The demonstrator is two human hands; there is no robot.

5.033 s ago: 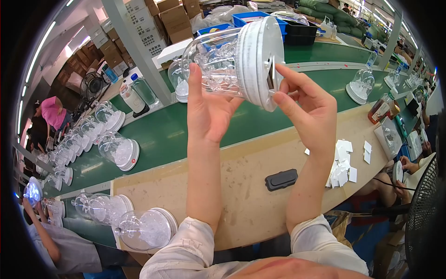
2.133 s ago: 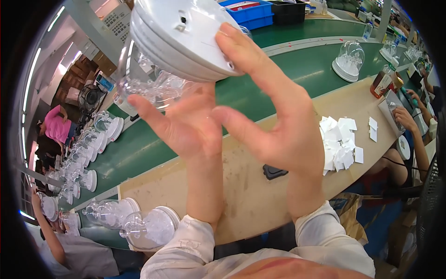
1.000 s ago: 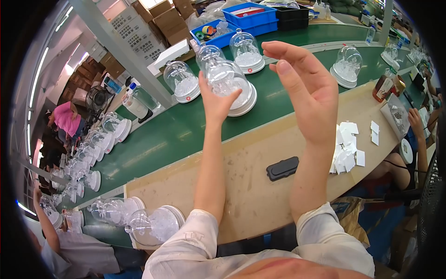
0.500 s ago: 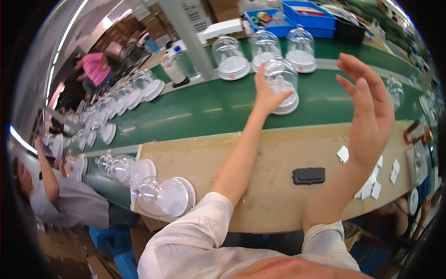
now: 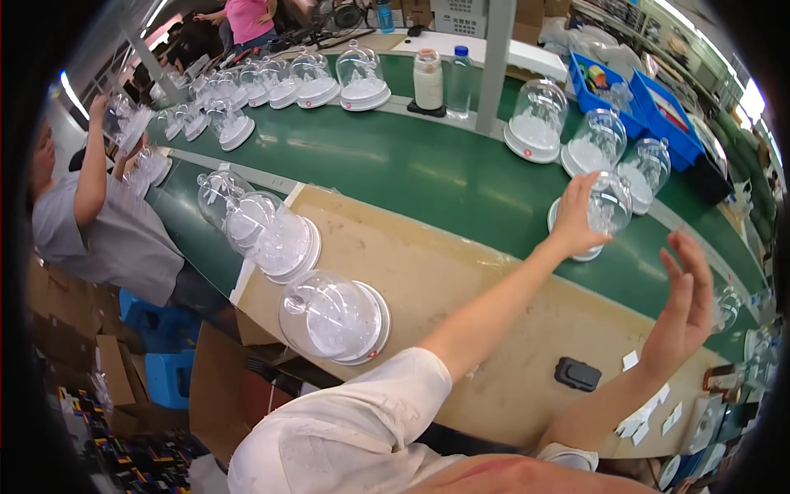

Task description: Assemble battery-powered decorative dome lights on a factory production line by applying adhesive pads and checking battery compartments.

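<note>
the clear, glass-like dome on a stepped white round base (image 5: 613, 202) is located over the green conveyor belt (image 5: 395, 156), just beside a group of three similar clear domes (image 5: 536, 123). the left hand (image 5: 572, 221) is clasped around this dome — fingers over the far side, thumb on the near side. full contact between base and belt cannot be confirmed; the hand covers part of the unit.

possible faults: the dome may tip if released while one edge of the base is raised. it may strike the group of three if pushed further outward, since the spacing is small. the smooth curved surface may slip in the hold, and a loose joint could let the base drop away, as the hold is on the dome.

hand pose: the left arm reaches forward and to the right, nearly straight. the right hand (image 5: 681, 317) is raised with the fingers lightly curled and the thumb apart — no object is visible in it. its forearm crosses the brown tabletop (image 5: 444, 263), between the black oblong case (image 5: 578, 374) and the scattered flat white pieces (image 5: 638, 424).
</note>
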